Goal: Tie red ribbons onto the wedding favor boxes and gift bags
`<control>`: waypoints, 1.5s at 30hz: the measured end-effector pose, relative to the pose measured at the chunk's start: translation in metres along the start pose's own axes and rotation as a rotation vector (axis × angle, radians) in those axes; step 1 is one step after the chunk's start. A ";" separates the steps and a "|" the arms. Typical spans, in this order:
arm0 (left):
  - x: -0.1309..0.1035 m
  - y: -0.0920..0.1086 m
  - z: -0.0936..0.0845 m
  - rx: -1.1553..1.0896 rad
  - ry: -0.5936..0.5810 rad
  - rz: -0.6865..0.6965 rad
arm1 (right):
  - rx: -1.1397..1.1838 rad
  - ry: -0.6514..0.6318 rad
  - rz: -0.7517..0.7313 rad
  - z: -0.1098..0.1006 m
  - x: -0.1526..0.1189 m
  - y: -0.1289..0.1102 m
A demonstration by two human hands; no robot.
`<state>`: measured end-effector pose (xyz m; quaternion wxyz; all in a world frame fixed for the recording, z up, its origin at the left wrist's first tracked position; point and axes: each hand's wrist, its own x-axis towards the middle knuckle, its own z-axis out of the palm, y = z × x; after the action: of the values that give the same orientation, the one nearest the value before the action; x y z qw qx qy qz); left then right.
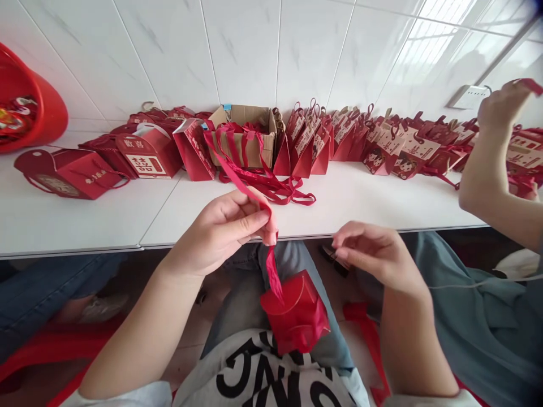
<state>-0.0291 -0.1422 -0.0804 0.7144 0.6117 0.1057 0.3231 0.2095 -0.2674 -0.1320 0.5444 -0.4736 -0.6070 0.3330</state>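
Ribbon slants down from a cardboard box on the white surface to the left hand, then drops to a small red box. The left hand pinches the ribbon between thumb and fingers. The right hand is part open, its fingers bent and its thumb near their tips, and nothing shows in it. The long top part of the ribbon points from the far left toward the near right. The low part hangs almost straight down, with a small bend. The small red box is over the person's lap, below and between the hands. It is tipped, with a round edge at its upper left. I cannot tell which of its sides is longest. More ribbons lie in loops in front of the cardboard box.
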 end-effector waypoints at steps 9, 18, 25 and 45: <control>-0.007 0.001 0.000 0.024 0.019 -0.005 | -0.510 -0.495 0.313 -0.016 -0.056 0.007; -0.006 0.003 -0.006 0.090 0.030 0.020 | -0.273 -0.308 0.434 0.015 -0.092 0.037; -0.009 0.009 -0.010 0.133 0.074 0.087 | -0.303 0.162 0.088 -0.005 -0.098 0.026; -0.012 -0.003 0.004 0.226 0.178 0.096 | -0.479 0.851 -0.478 -0.001 0.009 -0.050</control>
<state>-0.0351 -0.1531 -0.0852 0.6125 0.6615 0.1747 0.3959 0.2006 -0.2756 -0.0830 0.6795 -0.5262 -0.4825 -0.1688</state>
